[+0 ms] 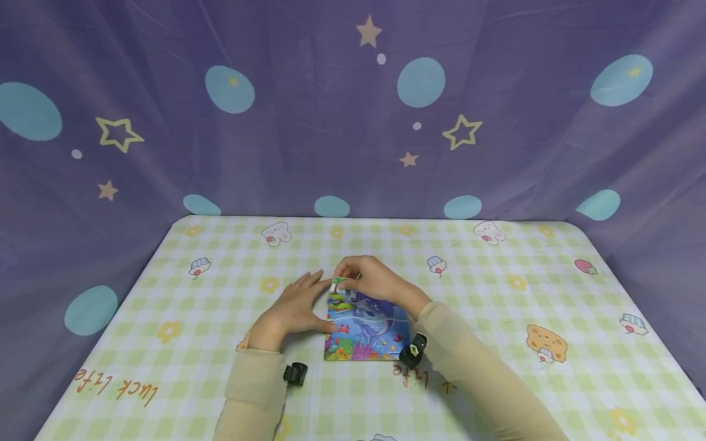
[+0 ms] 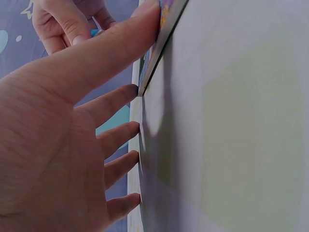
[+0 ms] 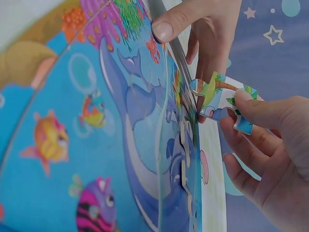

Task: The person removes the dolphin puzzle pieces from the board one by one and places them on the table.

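Note:
A jigsaw puzzle board (image 1: 366, 334) with a dolphin and sea-life picture lies flat on the table. My right hand (image 1: 380, 282) is over the board's far left part, and its thumb and fingers pinch a puzzle piece (image 3: 219, 94) printed with a palm tree. In the right wrist view the piece is tilted above the board, beside stepped edges of fitted pieces. My left hand (image 1: 295, 312) is at the board's left side. Its thumb (image 2: 120, 38) rests on the board's edge, while the other fingers are spread, their tips on the tablecloth.
A green-and-white checked tablecloth (image 1: 485, 343) with cartoon prints covers the table. Behind it hangs a purple curtain (image 1: 331, 122) with stars and blue ovals. A black wrist camera (image 1: 296, 373) sits by the left sleeve, another (image 1: 413, 352) by the right, overlapping the board's near right corner.

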The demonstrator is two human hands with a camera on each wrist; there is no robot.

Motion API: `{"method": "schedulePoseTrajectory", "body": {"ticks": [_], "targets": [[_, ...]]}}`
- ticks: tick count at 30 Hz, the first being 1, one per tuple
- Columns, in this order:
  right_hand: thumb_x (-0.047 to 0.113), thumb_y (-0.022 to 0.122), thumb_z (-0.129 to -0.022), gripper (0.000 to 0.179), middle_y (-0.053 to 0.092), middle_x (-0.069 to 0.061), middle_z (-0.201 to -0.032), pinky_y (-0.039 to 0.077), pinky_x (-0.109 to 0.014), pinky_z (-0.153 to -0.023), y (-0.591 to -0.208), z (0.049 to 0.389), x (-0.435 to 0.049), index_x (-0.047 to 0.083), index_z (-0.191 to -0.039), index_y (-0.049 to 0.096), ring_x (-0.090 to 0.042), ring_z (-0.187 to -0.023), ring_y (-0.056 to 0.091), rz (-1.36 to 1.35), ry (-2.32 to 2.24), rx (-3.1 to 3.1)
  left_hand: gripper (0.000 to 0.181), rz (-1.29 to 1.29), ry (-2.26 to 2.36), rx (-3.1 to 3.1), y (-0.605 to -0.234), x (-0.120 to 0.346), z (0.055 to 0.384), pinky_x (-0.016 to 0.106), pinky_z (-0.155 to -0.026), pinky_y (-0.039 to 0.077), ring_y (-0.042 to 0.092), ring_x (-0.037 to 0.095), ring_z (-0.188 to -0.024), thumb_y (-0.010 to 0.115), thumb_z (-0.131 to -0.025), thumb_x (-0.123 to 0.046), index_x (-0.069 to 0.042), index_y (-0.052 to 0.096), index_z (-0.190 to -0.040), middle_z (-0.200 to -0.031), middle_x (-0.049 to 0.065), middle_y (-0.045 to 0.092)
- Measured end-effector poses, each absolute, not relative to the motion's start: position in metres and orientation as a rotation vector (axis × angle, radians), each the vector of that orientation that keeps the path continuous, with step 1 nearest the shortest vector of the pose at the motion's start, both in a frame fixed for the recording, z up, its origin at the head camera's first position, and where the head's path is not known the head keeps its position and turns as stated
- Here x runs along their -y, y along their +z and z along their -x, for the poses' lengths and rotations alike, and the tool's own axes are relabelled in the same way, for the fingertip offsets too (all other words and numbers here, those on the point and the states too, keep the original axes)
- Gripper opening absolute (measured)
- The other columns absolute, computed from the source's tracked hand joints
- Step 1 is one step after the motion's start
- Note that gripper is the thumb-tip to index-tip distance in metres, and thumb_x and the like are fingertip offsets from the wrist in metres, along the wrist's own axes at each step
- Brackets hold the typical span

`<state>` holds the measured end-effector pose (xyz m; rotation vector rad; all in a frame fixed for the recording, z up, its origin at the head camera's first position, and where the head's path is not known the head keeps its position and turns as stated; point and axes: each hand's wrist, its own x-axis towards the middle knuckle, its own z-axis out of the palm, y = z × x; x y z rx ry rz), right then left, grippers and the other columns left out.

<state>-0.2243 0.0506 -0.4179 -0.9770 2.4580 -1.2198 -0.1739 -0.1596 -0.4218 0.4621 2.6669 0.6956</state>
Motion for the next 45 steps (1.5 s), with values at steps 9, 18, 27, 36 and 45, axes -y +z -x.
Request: {"method": "schedulePoseTrajectory", "body": {"ticks": [9, 18, 27, 36, 45], "targets": [[0.012, 0.07, -0.093, 0.014, 0.07, 0.001, -0.095, 0.053, -0.029, -0.078, -0.415, 0.228, -0.064, 0.009, -0.107, 0.069, -0.012, -0.087, 0.062, 0.965, -1.203, -2.494, 0.1, -0.488, 0.691, -2.677, -0.422, 0.16, 0.174, 0.062, -0.118, 0.011, 0.011, 0.041, -0.149, 0.087, -0.071, -0.045, -0.013, 0.038, -0.153, -0.163, 0.016, 0.02], [0.011, 0.071, -0.092, 0.014, 0.07, 0.0, -0.092, 0.053, -0.03, -0.074, -0.414, 0.233, -0.084, 0.009, -0.105, 0.07, -0.013, -0.082, 0.062, 0.945, -1.189, -2.569, 0.1, -0.481, 0.713, -2.675, -0.421, 0.16, 0.173, 0.061, -0.119, 0.009, 0.01, 0.04, -0.149, 0.087, -0.072, -0.043, -0.013, 0.038, -0.154, -0.163, 0.016, 0.02], [0.008, 0.073, -0.089, 0.01, 0.067, 0.0, -0.084, 0.051, -0.031, -0.07, -0.415, 0.238, -0.108, 0.007, -0.098, 0.07, -0.014, -0.076, 0.059, 0.869, -1.249, -2.596, 0.1, -0.483, 0.714, -2.682, -0.421, 0.16, 0.173, 0.06, -0.119, 0.009, 0.011, 0.04, -0.149, 0.088, -0.071, -0.042, -0.013, 0.038, -0.153, -0.163, 0.015, 0.02], [0.008, 0.073, -0.089, 0.009, 0.067, 0.001, -0.082, 0.051, -0.031, -0.07, -0.417, 0.24, -0.13, 0.007, -0.097, 0.07, -0.014, -0.075, 0.06, 0.826, -1.24, -2.626, 0.1, -0.489, 0.697, -2.695, -0.421, 0.159, 0.172, 0.06, -0.119, 0.011, 0.012, 0.041, -0.149, 0.088, -0.071, -0.041, -0.012, 0.039, -0.153, -0.163, 0.015, 0.02], [0.006, 0.073, -0.089, 0.008, 0.068, -0.002, -0.082, 0.051, -0.032, -0.071, -0.417, 0.242, -0.148, 0.006, -0.096, 0.07, -0.016, -0.075, 0.059, 0.819, -1.201, -2.684, 0.1, -0.488, 0.707, -2.692, -0.421, 0.16, 0.171, 0.06, -0.119, 0.011, 0.012, 0.04, -0.149, 0.088, -0.07, -0.041, -0.013, 0.039, -0.153, -0.163, 0.015, 0.02]]}}
